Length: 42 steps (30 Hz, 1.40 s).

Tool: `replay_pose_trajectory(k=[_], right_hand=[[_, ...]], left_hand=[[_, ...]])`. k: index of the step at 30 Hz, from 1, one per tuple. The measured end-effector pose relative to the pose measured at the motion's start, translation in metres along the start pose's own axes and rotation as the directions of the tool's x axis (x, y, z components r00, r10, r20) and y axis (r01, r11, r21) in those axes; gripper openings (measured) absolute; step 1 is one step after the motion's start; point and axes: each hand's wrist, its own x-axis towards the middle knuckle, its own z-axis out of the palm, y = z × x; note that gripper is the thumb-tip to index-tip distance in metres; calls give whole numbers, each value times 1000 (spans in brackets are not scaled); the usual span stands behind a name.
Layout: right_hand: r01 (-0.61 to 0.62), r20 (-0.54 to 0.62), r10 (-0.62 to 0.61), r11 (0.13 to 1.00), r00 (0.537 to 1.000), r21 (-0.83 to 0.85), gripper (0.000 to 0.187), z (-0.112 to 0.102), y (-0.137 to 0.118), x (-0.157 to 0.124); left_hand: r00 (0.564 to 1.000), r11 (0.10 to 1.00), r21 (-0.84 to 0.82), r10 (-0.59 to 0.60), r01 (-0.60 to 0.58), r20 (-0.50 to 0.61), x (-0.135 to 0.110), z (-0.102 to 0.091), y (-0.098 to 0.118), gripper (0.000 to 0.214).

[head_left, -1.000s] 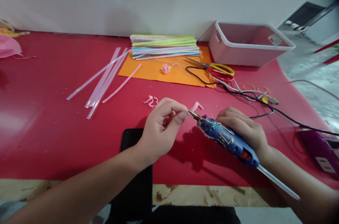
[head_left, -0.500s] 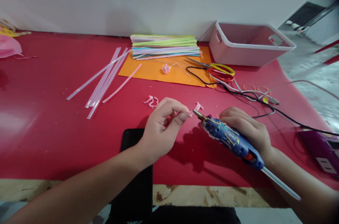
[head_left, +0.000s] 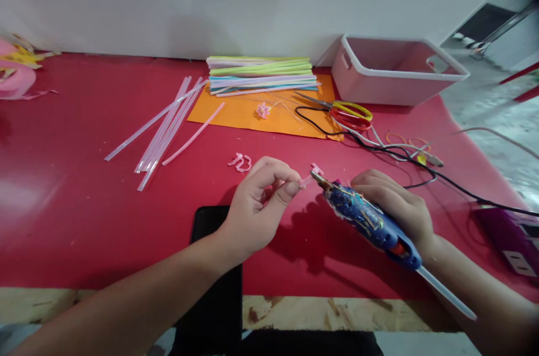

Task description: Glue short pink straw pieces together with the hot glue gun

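My left hand (head_left: pixel 256 207) pinches a small pink straw piece (head_left: pixel 306 179) between thumb and fingers, just above the red table (head_left: pixel 84 215). My right hand (head_left: pixel 396 207) grips a blue hot glue gun (head_left: pixel 370 224), its metal nozzle almost touching the pink piece. A clear glue stick (head_left: pixel 446 292) pokes out of the gun's back. Another bent pink straw piece (head_left: pixel 316 168) lies just behind the nozzle, and curled pink pieces (head_left: pixel 240 161) lie on the table to the left.
Behind lie an orange sheet (head_left: pixel 244 112) with a small pink flower (head_left: pixel 263 110), stacked coloured straws (head_left: pixel 261 73), loose clear sticks (head_left: pixel 166 126), red-and-yellow scissors (head_left: pixel 347 112), black cables (head_left: pixel 404 154), a white bin (head_left: pixel 396 69). A black phone (head_left: pixel 210 266) lies under my left wrist, a purple box (head_left: pixel 511 235) at right.
The glue gun has slid slightly right and away, its nozzle staying close to the pink piece. My left hand holds almost still. The view has shifted a little.
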Motion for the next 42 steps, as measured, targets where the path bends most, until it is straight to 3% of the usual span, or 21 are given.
replay_pose_trajectory(k=[12,16,18,22,26,32,42], right_hand=[[5,-10,-6,1000,1000,-13,15,-1,1,2],[-10,-79,5,998,997,-58,26,-4,1,1],[8,-96,-15,998,995,-66,30,-4,1,1],[101,-5,-101,994,995,-52,16,-1,0,4],[116,40,-114,992,993,-58,14,4,-1,6],[106,24,-104,991,994,-86,13,3,-3,8],[99,20,-97,989,995,-111,15,2,1,5]], left_hand=[[1000,1000,-10,-10,10,13,1,-1,1,11],[999,999,45,-29,30,-23,1,-1,3,13],[998,991,133,1,8,-61,-1,-1,3,14],[983,936,341,137,-88,-121,-5,-3,4,9],[955,839,511,278,-188,-106,-7,-3,9,10],[942,788,568,331,-239,-63,-6,-3,15,8],[943,806,537,327,-250,-53,-7,-2,13,11]])
